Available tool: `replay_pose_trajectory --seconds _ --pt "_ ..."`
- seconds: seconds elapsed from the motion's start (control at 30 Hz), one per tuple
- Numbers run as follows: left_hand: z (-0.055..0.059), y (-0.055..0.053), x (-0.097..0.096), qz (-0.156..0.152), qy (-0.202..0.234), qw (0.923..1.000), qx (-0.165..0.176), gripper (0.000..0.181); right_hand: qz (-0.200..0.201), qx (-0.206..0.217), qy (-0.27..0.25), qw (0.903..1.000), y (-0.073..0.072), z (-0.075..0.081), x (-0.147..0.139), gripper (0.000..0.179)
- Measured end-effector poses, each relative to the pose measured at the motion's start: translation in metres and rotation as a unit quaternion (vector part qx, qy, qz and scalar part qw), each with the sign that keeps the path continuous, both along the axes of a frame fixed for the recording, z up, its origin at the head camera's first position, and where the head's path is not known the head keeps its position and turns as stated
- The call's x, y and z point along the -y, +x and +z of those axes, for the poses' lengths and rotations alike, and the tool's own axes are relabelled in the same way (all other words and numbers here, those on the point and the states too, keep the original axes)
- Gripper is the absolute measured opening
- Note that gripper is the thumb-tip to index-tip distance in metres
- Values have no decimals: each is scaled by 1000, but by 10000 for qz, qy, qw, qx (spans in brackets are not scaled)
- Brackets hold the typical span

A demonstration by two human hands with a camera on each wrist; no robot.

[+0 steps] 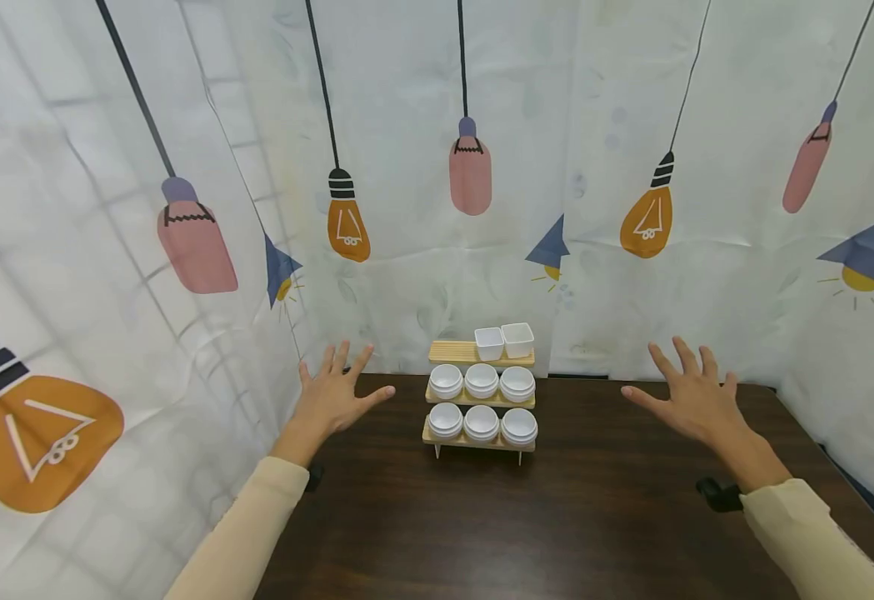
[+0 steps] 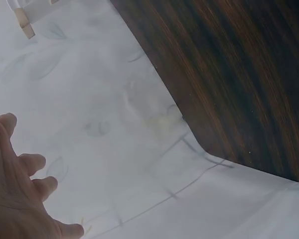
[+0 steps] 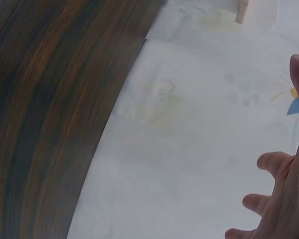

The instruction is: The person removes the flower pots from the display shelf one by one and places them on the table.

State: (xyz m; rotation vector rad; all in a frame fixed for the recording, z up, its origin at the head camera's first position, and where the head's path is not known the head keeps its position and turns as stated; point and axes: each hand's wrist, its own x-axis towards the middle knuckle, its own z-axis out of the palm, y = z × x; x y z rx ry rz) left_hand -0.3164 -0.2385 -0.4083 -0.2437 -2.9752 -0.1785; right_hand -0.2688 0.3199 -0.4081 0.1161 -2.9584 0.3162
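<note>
In the head view my left hand [image 1: 332, 400] is held up over the left back part of the table, fingers spread and holding nothing. My right hand [image 1: 695, 404] mirrors it on the right, also spread and with nothing in it. Between them, at the back of the table, stands a three-tier wooden rack [image 1: 451, 352]. Several round white bowls [image 1: 481, 423] sit on its lower and middle tiers. Two square white cups [image 1: 517, 340] stand on the right of the top tier. Both hands are well apart from the rack.
The dark wooden table [image 1: 481, 525] reaches back to a white curtain [image 1: 407, 292] printed with lamps and bulbs. The curtain also runs along the left and right sides. Black bands [image 1: 720, 495] are worn at the wrists, beside the cream sleeves [image 1: 804, 533].
</note>
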Motion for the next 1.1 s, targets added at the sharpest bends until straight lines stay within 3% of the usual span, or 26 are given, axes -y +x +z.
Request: replay_pose_trajectory --seconds 0.4,0.97,1.1 --pt "-4 11 -8 -78 97 9999 72 98 103 -122 -59 9999 7 -5 10 103" --pt "-30 20 -17 -240 280 9993 -25 92 412 -478 -195 9978 15 -19 31 97" --pt "-37 22 -21 -277 485 9984 20 88 536 -571 -308 9965 18 -22 35 95"
